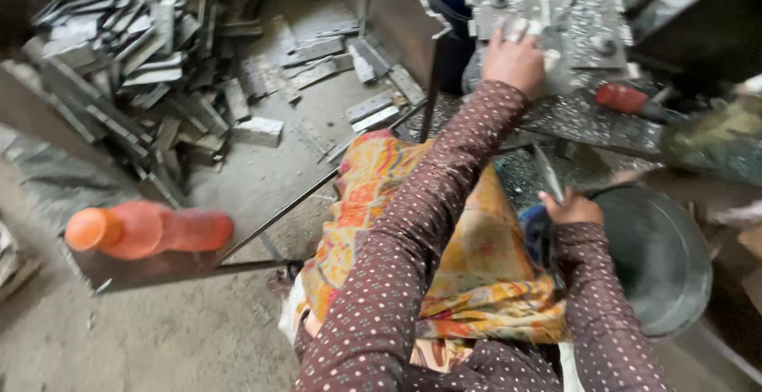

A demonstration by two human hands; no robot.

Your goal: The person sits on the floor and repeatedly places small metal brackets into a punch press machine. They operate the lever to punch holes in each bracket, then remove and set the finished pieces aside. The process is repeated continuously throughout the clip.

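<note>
- The left hand [514, 57] is stretched forward and up, arm almost straight, and rests on a perforated metal plate [548, 11] on the machine's tabletop [587, 122]. Its fingers [520, 28] lie spread and flat, pressing on the plate rather than closed round it.
- The plate lies directly under and beyond those fingers. Its long side appears to run left to right across the view, though the top edge is cut off, so I cannot fix its full outline.
- The right hand [570, 208] sits low and close to the body, elbow bent, just beside the rim of a grey metal bucket [659, 257]. Its fingers are clenched on a thin metal strip [549, 176].
- The strip stands up from the fist, long axis tilted up and slightly left, tip pointing towards the tabletop; its lower end is hidden in the hand.
- Of the two hands, the left is the one on the plate; the right, with the strip, is well apart from it, below and slightly to the right.
- A red-handled tool [627, 100] lies on the tabletop to the right of the left hand, untouched.
- On the floor to the left: a heap of cut metal pieces [135, 51] and, nearer, an orange plastic bottle [147, 229] on its side on a ledge.
</note>
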